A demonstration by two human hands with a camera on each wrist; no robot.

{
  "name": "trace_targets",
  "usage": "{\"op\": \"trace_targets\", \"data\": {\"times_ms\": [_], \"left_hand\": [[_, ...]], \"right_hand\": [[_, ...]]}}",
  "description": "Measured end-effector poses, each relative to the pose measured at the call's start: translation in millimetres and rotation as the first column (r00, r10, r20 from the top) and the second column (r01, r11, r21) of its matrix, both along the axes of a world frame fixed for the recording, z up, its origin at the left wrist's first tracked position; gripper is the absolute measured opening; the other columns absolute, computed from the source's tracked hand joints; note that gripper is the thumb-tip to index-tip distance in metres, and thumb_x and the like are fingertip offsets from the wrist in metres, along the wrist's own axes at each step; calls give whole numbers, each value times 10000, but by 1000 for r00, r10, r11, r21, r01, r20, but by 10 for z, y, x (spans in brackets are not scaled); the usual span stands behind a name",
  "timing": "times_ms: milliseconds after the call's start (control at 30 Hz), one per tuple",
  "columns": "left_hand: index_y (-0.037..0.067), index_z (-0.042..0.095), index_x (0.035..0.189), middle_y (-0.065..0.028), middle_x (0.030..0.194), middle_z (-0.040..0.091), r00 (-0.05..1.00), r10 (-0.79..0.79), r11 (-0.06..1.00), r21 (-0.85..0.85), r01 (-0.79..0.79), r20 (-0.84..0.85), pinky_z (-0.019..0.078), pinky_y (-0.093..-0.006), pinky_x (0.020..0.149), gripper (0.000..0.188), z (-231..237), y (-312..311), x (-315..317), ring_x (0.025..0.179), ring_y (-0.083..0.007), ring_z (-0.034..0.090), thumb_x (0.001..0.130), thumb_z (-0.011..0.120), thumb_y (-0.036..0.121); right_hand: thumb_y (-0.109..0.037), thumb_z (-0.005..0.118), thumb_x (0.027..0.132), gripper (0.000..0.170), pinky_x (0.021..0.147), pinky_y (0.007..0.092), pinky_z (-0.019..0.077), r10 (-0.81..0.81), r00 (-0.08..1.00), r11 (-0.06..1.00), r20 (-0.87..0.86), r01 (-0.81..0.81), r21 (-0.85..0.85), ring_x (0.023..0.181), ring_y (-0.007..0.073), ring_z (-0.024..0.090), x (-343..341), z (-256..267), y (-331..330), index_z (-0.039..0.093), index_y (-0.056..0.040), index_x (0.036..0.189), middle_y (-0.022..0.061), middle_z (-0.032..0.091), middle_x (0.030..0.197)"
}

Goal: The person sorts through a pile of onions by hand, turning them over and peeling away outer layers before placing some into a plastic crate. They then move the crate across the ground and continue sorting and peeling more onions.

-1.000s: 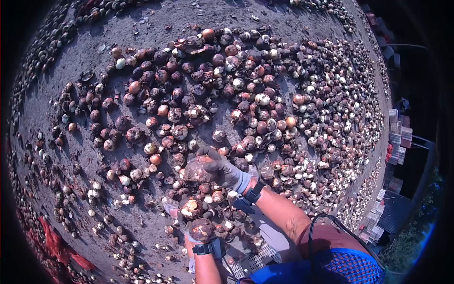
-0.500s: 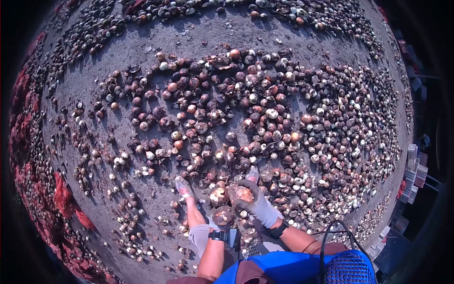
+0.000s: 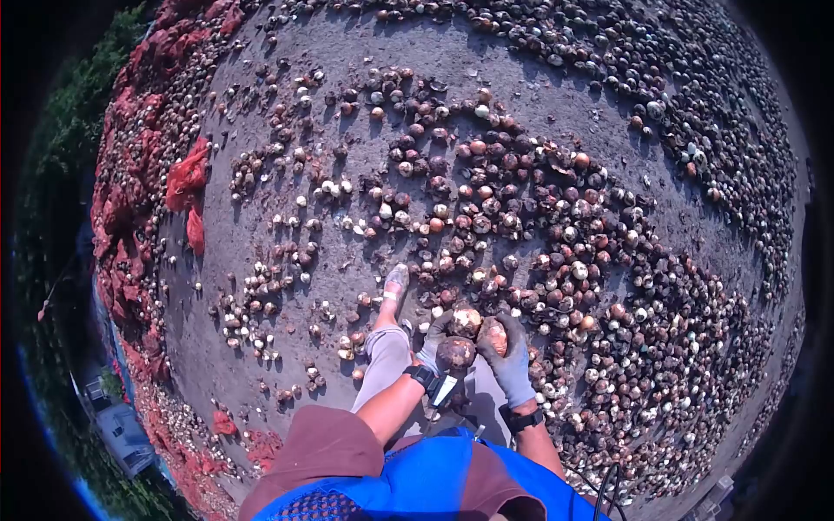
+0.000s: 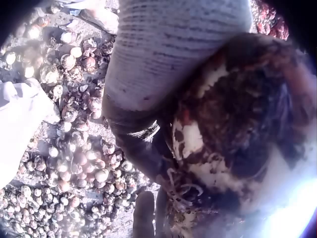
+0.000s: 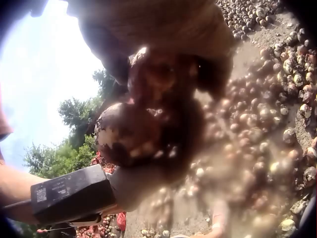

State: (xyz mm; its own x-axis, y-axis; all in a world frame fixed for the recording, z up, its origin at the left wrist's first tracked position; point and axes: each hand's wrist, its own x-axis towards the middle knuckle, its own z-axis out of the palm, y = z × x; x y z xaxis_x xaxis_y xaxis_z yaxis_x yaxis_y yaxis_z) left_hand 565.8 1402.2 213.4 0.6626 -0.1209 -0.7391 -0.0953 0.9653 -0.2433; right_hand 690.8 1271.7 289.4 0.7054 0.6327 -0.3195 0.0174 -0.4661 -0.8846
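Observation:
Both hands wear grey work gloves and are close together in front of the body in the head view. My left hand holds two large, dirty onions: one with a pale peeled patch, and a darker brown onion nearer the body. The right hand grips another reddish-brown onion, its fingers curled over the far side, right beside the left hand's pair. Close up in the left wrist view, a dark, flaking onion fills the right half. The right wrist view shows a shaded onion below the right glove.
Many loose onions cover the ground around the feet, densest to the right. A foot stands ahead on the left. Red net bags lie along the left side, with bare soil between.
The head view has swung left, bringing more red nets into sight. My right hand has brought its onion back beside the left hand's onions, and both hands have kept their holds.

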Motion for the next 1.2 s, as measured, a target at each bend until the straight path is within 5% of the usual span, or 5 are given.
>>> {"op": "trace_targets", "data": {"times_ms": [400,467,633,833,1200], "left_hand": [[76,634,1133,-113,1084,679,991,58,998,-16,-57,120,563,-419,865,407,742,928,-384,920,-278,677,870,644,387],[14,582,1242,-188,1164,639,996,77,970,234,-63,-50,471,-521,1001,762,1876,1375,-298,1093,-366,612,911,414,679],[50,605,1196,-133,1141,664,984,99,991,71,-110,147,566,-443,873,462,1264,1922,-494,987,-302,668,888,592,394],[49,610,1188,-129,1101,678,920,-154,987,94,129,361,578,-423,825,462,1986,2641,-284,928,-289,677,890,604,402],[76,629,1160,-132,1093,678,883,-422,897,234,375,204,548,-477,883,435,1781,2735,-214,974,-324,664,863,635,393]], "right_hand": [[-253,744,813,634,1021,342,430,75,990,997,-120,-76,-1,1184,222,528,-340,503,843,471,-24,1337,131,546,1263],[-282,748,814,640,1028,351,425,132,991,990,-36,-133,-41,1196,231,526,-354,644,1161,475,-23,1333,136,546,1270],[-386,744,827,669,1045,353,405,105,991,994,-77,-103,28,1206,240,526,-472,1156,1862,486,-19,1322,149,550,1276],[-385,756,822,639,993,331,441,-127,990,986,-63,133,104,1145,197,549,-604,1477,2256,507,-48,1305,110,577,1235],[-485,704,842,622,1063,383,386,-344,939,938,-12,344,49,1257,290,513,-965,1603,2155,534,-114,1312,131,555,1333]]}}
